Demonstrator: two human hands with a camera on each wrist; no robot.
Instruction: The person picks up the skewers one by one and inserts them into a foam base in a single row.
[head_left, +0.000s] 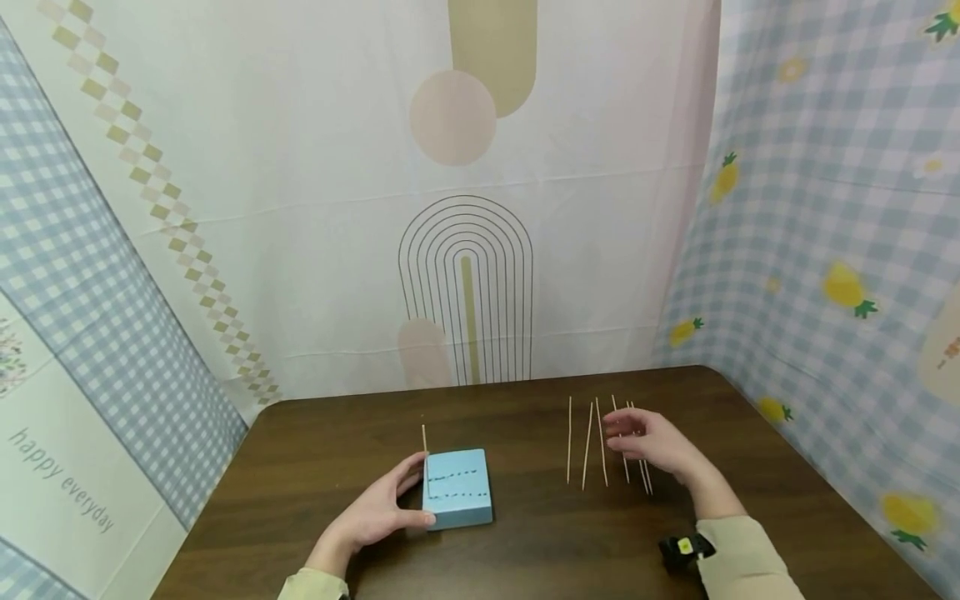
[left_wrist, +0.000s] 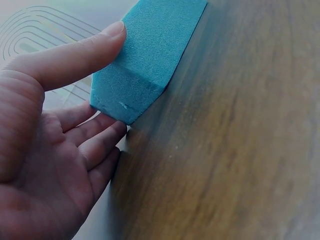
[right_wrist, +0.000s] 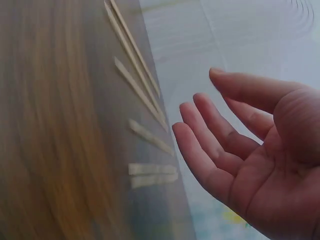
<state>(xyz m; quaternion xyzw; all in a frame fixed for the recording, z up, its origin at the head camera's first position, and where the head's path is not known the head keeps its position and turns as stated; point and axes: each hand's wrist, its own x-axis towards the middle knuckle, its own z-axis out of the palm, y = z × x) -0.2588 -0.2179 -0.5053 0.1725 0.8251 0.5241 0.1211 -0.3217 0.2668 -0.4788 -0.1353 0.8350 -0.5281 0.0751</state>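
My left hand (head_left: pixel 377 507) grips a light blue foam block (head_left: pixel 459 490) by its left side, the thumb at the near corner and the fingers farther back. Two rows of small dark marks run across the block's top. Upright at its left edge stands a thin wooden stick (head_left: pixel 424 440). The left wrist view shows the thumb on the block's face and fingertips against its end. Over several loose wooden sticks (head_left: pixel 568 442) on the table hovers my right hand (head_left: pixel 660 442), fingers loosely bent. In the right wrist view nothing is between those fingers.
The dark wooden table (head_left: pixel 525 550) ends at a pale patterned cloth (head_left: pixel 337 250) behind it. A checked cloth with pineapples (head_left: pixel 787 275) hangs on the right, another checked cloth (head_left: pixel 97 208) on the left. A black wrist device (head_left: pixel 684 548) sits at the right cuff.
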